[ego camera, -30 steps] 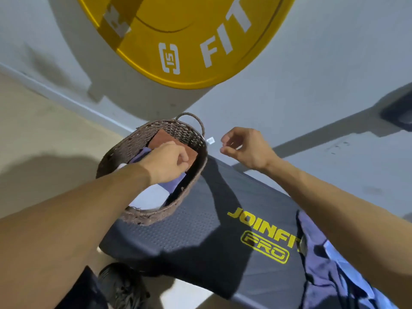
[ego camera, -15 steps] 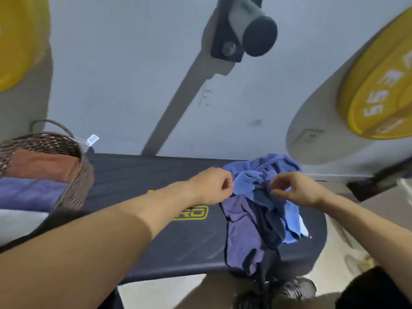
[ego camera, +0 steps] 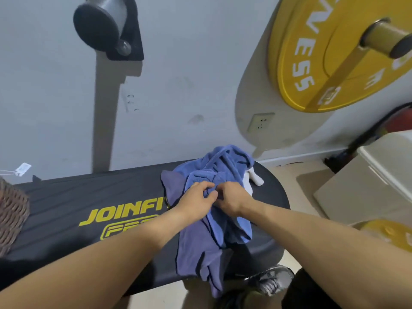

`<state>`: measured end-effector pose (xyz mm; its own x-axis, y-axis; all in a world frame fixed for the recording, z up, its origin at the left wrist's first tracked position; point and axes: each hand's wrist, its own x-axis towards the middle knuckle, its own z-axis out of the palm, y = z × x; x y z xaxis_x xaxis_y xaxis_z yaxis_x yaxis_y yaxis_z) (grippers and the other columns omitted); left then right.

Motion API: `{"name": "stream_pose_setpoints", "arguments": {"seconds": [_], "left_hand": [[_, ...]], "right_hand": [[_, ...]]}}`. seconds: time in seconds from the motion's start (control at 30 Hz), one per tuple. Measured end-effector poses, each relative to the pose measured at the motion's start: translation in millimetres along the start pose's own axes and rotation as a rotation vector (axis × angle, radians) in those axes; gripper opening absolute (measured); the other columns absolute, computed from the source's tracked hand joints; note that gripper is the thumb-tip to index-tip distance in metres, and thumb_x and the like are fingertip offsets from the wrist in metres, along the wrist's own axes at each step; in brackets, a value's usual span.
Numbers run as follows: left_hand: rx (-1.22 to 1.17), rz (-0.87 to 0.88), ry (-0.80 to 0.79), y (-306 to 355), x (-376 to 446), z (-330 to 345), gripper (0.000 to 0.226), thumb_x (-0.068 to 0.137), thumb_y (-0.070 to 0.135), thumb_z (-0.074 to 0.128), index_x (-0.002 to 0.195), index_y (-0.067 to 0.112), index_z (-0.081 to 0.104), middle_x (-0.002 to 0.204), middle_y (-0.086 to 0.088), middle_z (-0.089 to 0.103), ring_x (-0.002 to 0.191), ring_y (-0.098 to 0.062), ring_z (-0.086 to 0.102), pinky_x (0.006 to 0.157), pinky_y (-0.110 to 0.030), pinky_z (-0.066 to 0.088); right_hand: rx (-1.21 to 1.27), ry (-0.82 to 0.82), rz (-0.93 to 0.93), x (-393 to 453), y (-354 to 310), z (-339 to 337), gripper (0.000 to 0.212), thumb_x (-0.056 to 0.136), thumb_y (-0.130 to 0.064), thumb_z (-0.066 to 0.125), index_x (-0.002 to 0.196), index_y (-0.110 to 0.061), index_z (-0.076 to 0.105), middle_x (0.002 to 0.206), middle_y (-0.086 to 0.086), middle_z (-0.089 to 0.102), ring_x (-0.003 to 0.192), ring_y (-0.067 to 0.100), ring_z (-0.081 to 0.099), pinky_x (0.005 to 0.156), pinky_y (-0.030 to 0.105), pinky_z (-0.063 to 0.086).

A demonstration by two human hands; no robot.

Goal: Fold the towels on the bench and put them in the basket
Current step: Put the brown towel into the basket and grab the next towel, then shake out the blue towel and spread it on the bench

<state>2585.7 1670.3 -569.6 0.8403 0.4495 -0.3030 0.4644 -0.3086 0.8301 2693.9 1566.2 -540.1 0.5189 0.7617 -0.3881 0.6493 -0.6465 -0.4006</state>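
Observation:
A crumpled heap of towels lies on the right end of the black bench (ego camera: 93,197): a light blue towel (ego camera: 225,166) on top, a darker purple towel (ego camera: 196,246) hanging over the front edge, and a bit of white cloth (ego camera: 255,178) behind. My left hand (ego camera: 197,200) and my right hand (ego camera: 233,198) meet in the middle of the heap, fingers pinching the light blue towel. Only a sliver of the woven basket (ego camera: 11,215) shows at the far left edge; its contents are out of view.
A yellow weight plate (ego camera: 330,63) hangs on a bar at the upper right. A black wall peg (ego camera: 104,25) sticks out at the upper left. A pale box (ego camera: 367,181) stands on the floor to the right. A grey shoe (ego camera: 269,279) shows under the bench.
The view swung from the basket to the towel heap. My left hand left the basket, and both hands closed in and took hold of the light blue towel.

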Motion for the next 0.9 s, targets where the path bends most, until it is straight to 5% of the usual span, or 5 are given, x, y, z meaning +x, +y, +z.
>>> {"name": "stream_pose_setpoints", "arguments": {"seconds": [0.23,0.37,0.53,0.8,0.9], "left_hand": [[-0.146,0.041,0.067,10.0,-22.4,-33.9,0.047,0.086,0.038,0.072,0.128,0.026,0.055,0.105,0.009,0.056,0.101,-0.011,0.059,0.09,-0.029,0.052],[-0.162,0.127,0.113,16.0,-62.2,-83.0,0.04,0.083,0.041,0.074,0.116,0.028,0.056,0.084,0.002,0.064,0.061,-0.009,0.063,0.059,-0.02,0.051],[0.027,0.179,0.097,5.1,-97.8,-138.0,0.014,0.09,0.039,0.066,0.092,0.027,0.061,0.066,-0.003,0.06,0.054,-0.01,0.05,0.058,-0.03,0.044],[0.273,0.235,0.151,-21.9,-121.9,-188.4,0.015,0.084,0.051,0.061,0.087,0.037,0.056,0.1,0.016,0.056,0.094,0.008,0.054,0.083,-0.021,0.042],[0.043,0.249,0.139,-26.4,-123.9,-203.7,0.021,0.08,0.046,0.07,0.088,0.037,0.053,0.109,0.021,0.067,0.11,0.006,0.059,0.094,-0.026,0.046]], "right_hand": [[0.25,-0.045,-0.107,-13.2,-27.7,-27.0,0.017,0.093,-0.013,0.058,0.085,0.001,0.064,0.078,0.016,0.063,0.067,0.019,0.049,0.072,0.043,0.05],[0.579,-0.066,-0.228,-29.2,-62.1,-40.2,0.016,0.092,-0.021,0.07,0.078,-0.016,0.064,0.063,-0.008,0.06,0.058,0.009,0.053,0.058,0.024,0.047],[0.862,-0.114,-0.246,-38.2,-104.3,-43.6,0.014,0.084,-0.012,0.078,0.089,-0.013,0.065,0.074,0.003,0.061,0.067,0.015,0.058,0.062,0.023,0.05],[0.935,-0.201,-0.288,-33.7,-152.0,-25.5,0.015,0.09,0.002,0.066,0.105,0.001,0.065,0.073,0.007,0.062,0.059,0.006,0.061,0.057,0.013,0.047],[0.96,-0.177,-0.329,-28.7,-173.0,-16.9,0.019,0.09,-0.001,0.067,0.108,0.006,0.066,0.095,0.029,0.069,0.083,0.019,0.069,0.079,0.024,0.056]]}}
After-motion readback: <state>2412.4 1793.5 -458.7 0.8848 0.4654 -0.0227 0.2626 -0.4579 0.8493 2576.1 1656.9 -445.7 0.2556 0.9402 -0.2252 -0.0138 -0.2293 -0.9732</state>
